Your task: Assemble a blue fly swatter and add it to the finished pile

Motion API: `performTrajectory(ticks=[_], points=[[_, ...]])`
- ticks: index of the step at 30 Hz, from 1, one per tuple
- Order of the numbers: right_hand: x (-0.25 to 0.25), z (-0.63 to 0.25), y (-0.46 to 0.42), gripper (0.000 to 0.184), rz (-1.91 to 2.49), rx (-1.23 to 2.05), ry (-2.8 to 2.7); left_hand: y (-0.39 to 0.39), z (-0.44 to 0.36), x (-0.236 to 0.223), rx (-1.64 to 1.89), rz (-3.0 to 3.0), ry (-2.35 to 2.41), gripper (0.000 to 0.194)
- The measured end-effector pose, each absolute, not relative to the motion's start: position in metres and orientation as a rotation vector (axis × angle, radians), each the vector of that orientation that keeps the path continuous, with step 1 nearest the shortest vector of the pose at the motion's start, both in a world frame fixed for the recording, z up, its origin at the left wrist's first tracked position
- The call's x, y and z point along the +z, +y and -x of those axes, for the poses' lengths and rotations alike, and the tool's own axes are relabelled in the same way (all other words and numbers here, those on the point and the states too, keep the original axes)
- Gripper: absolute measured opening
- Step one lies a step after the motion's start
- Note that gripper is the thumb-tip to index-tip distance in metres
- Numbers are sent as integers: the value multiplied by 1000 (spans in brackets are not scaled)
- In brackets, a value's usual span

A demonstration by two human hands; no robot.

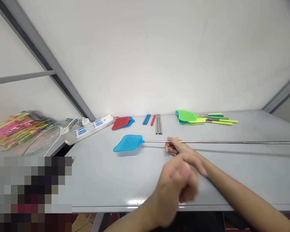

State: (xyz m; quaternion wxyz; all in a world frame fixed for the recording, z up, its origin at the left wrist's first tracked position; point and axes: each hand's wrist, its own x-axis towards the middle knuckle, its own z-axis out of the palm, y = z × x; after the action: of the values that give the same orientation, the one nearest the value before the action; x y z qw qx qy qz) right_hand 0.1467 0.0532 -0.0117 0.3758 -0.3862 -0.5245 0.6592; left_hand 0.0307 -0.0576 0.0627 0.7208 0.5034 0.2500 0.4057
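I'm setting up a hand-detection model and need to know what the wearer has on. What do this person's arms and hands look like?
The left hand and right hand are both bare, with no gloves. The right forearm and left forearm show no sleeves, and no watch or band is visible. The left hand is blurred, so a ring there could not be ruled out.

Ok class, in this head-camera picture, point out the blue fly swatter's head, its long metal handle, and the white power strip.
Blue fly swatter head [128, 143]: head view, on the plastic mesh.
Metal handle [219, 142]: head view, on the shaft right of the hand.
White power strip [99, 123]: head view, on a socket panel.
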Motion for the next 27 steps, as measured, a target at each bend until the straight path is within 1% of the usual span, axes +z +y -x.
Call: performTrajectory(ticks=[2,5,8,11,17,21,23,27], points=[[-10,-147,52,43,1000,1671,-1296,-38,-36,64,953,-1075,661,26],[-6,-147,51,42,968,1686,-1244,-11,-33,46,914,-1062,784,19],[-3,-147,52,40,936,1732,-1196,4,-19,22,844,-1061,862,24],[-3,-148,53,38,938,1740,-1156,12,-6,8,778,-1131,923,28],[-5,-150,55,37,915,1741,-1147,33,9,5,788,-1279,996,37],[-2,-152,54,35,900,1743,-1143,52,17,4,782,-1145,930,42],[-1,-152,54,36,892,1741,-1165,58,20,1,843,-1073,921,46],[3,-154,54,38,900,1728,-1316,62,25,-3,951,-1007,890,41]])
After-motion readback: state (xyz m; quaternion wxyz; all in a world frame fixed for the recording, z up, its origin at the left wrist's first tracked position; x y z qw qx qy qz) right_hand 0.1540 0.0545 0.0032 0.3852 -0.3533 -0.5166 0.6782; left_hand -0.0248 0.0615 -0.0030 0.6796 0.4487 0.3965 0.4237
